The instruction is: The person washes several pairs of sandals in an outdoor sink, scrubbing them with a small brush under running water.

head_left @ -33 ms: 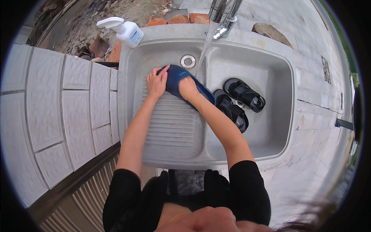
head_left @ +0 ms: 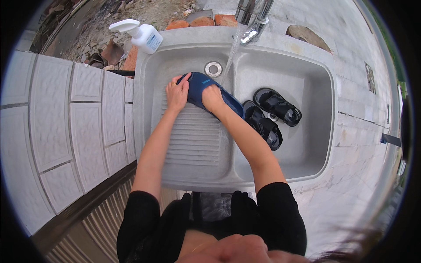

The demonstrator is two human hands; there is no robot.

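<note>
A dark blue slide slipper (head_left: pixel 196 90) is tilted over the ribbed washboard part of the grey sink's left basin (head_left: pixel 188 168). My left hand (head_left: pixel 177 95) is closed on its toe end, thumb across the upper and a ring on one finger. Through the slipper's opening goes my right hand (head_left: pixel 212 99); the upper hides its fingers, so their grip does not show. Water runs from the chrome faucet (head_left: pixel 251 27) in a stream (head_left: pixel 230 61) that comes down beside the slipper. Two black sandals (head_left: pixel 277 107) lie in the right basin.
On the sink's back left corner stands a white pump bottle (head_left: pixel 147 38). A round drain (head_left: pixel 213 69) shows behind the slipper. Left of the sink rises a white tiled wall (head_left: pixel 87 118); bricks (head_left: pixel 202 22) and a stone (head_left: pixel 308 38) lie along the back edge.
The slipper and both hands have shifted very slightly. My hold on the slipper looks the same, and the sandals stay in place.
</note>
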